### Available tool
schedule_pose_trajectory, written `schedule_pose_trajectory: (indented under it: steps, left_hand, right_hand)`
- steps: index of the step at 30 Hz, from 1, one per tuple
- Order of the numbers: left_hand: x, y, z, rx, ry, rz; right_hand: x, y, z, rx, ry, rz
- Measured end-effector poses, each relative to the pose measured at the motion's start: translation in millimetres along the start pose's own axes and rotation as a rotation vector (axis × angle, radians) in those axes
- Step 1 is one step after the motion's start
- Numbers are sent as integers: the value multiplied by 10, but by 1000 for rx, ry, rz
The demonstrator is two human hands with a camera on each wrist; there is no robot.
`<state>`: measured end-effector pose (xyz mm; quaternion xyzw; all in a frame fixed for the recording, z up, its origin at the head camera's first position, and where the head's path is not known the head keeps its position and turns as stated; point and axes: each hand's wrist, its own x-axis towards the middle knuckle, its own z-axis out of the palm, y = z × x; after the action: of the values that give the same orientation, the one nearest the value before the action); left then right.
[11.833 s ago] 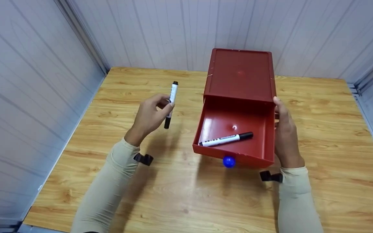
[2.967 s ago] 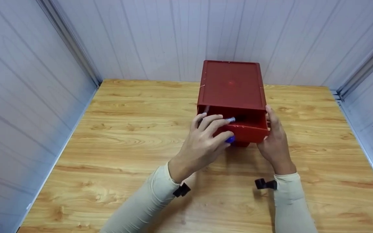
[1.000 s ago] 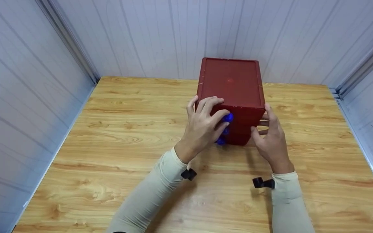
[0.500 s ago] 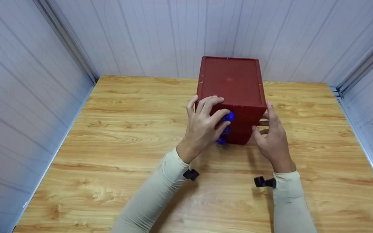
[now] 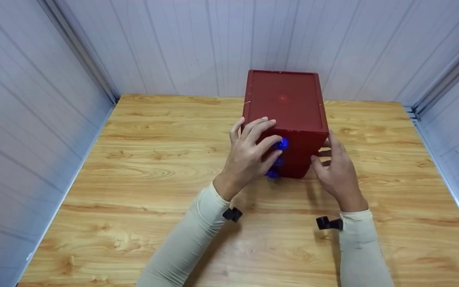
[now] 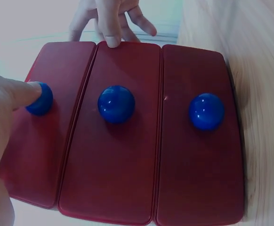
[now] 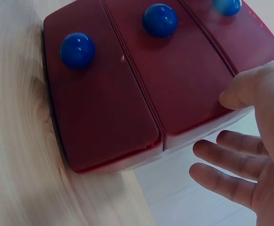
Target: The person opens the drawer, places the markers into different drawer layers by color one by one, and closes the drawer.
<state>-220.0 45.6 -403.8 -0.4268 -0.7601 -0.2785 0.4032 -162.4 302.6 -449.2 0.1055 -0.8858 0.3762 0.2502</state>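
Observation:
A red three-drawer box (image 5: 283,101) stands on the table with its drawer fronts flush, as the left wrist view shows. Each front carries a round blue knob. My left hand (image 5: 247,153) pinches the top drawer's knob (image 5: 283,143) between thumb and index finger, while its other fingertips rest along the top front edge. In the left wrist view, the middle knob (image 6: 116,104) and bottom knob (image 6: 206,111) are untouched. My right hand (image 5: 338,173) is at the box's right side, its thumb on the middle drawer front's edge and other fingers loosely extended beside the side wall. The drawers' insides are hidden.
The wooden table (image 5: 153,167) spreads around the box, with white panel walls (image 5: 197,44) behind and at both sides. A black wrist camera (image 5: 232,214) is strapped to the left sleeve, another camera (image 5: 329,223) to the right.
Earlier my left hand held a marker, and another marker lay in the open top drawer. That drawer has since slid shut, hiding its contents. Over the last second both hands stay nearly still.

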Motion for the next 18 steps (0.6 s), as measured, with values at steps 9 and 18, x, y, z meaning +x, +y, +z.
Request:
schedule_pose_trajectory:
  steps: [9,18]
  left_hand:
    - [-135,-168,-196,-89,171,-33]
    - [-287,-309,-280,-80,166,-146]
  right_hand:
    - [-44,81,-134,-69,-50,20]
    - [-77,111,-219,-113,-49,28]
